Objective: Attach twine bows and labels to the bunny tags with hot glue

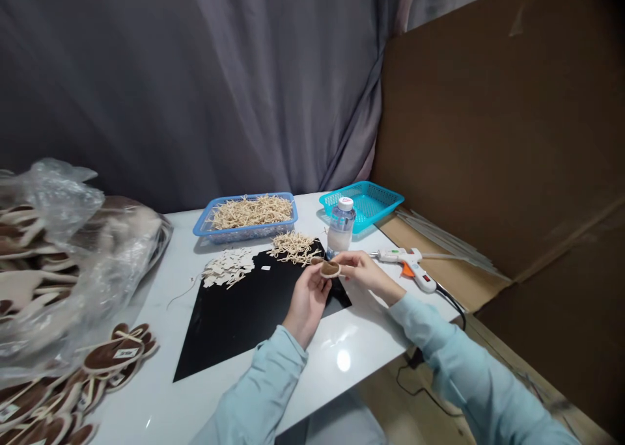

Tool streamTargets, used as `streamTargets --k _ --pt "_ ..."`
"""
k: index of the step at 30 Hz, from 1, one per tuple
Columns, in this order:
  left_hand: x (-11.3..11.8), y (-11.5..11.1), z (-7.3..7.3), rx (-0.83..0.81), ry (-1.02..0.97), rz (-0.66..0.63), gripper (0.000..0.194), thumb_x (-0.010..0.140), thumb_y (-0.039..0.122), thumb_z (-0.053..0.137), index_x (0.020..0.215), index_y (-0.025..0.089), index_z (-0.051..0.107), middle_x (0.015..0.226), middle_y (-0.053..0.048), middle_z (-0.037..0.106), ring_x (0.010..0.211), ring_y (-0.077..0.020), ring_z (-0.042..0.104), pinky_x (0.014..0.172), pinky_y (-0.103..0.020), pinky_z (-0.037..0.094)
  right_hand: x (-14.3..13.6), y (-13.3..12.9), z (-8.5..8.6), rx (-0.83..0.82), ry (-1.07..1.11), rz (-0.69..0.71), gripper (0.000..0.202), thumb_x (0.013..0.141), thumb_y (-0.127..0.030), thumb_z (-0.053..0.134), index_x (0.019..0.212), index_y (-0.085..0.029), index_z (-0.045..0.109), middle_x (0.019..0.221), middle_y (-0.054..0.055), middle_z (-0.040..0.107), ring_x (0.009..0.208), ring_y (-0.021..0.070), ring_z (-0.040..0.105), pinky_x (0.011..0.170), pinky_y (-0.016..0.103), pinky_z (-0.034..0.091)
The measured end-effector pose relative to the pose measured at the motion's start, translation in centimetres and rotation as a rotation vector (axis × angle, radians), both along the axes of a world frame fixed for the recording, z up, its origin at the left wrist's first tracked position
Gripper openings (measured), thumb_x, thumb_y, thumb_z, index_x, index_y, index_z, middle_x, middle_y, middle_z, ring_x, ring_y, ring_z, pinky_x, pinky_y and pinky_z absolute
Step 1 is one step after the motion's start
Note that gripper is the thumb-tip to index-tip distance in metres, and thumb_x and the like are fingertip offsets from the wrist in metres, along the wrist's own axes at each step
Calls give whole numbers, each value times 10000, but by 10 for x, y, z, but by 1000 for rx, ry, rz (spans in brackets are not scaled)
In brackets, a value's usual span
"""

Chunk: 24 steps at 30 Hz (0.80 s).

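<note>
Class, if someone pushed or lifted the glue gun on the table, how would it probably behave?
The glue gun probably won't roll: it lies on its side, bent like a pistol. It is likely stiff, since it looks like hard plastic. The cord, running over the edge of the table, may drag when it is lifted.

2 obstacles, bottle (340,230) and glue gun (415,268), bar the right; the near black mat (237,324) offers passage.

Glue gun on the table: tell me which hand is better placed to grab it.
The right hand, most likely: it is nearer the glue gun, which lies on its own side. The left hand is farther away, holding the brown piece.
</note>
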<state>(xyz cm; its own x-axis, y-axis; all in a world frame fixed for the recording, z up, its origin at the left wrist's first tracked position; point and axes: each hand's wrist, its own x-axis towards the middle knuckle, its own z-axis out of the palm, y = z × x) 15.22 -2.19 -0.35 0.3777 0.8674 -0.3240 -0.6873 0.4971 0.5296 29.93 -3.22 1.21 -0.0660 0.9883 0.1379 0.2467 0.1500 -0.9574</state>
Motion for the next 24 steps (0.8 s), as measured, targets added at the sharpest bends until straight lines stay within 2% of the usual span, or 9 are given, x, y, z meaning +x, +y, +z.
streamTargets --k 3,7,11,17,24 --pt "-1 2 1 -3 12 -13 28 732 154 640 728 171 662 680 7 703 631 -91 629 647 -195 485 9 9 9 87 -172 57 288 780 -433 655 798 -152 718 754 51 681 663 167 597 518 235 430" --pt "-2 5 3 28 36 -30 40 708 133 647 721 170 653 691 -5 701 657 -109 642 658 -206 500 12 12 26 256 -436 120 122 838 -213 605 814 -165 714 791 53 673 736 171 602 629 259 438" --pt "-2 6 3 81 75 -50 35 682 132 676 686 153 647 674 -7 685 654 -109 633 651 -207 496 7 5 42 378 -687 141 174 859 -91 546 799 -169 689 826 54 663 740 162 577 666 269 392" --pt "-2 4 1 177 163 -16 99 632 181 758 652 142 669 682 -8 688 684 -126 640 693 -238 497 -5 -7 50 437 -950 61 214 887 -80 501 765 -163 657 815 57 650 680 147 547 566 258 295" --pt "-4 -1 3 288 244 49 145 641 211 796 743 133 729 794 -39 722 751 -145 656 733 -259 511 -12 -12 51 445 -1118 -27 206 900 -119 507 755 -166 645 797 56 646 633 137 545 522 280 229"
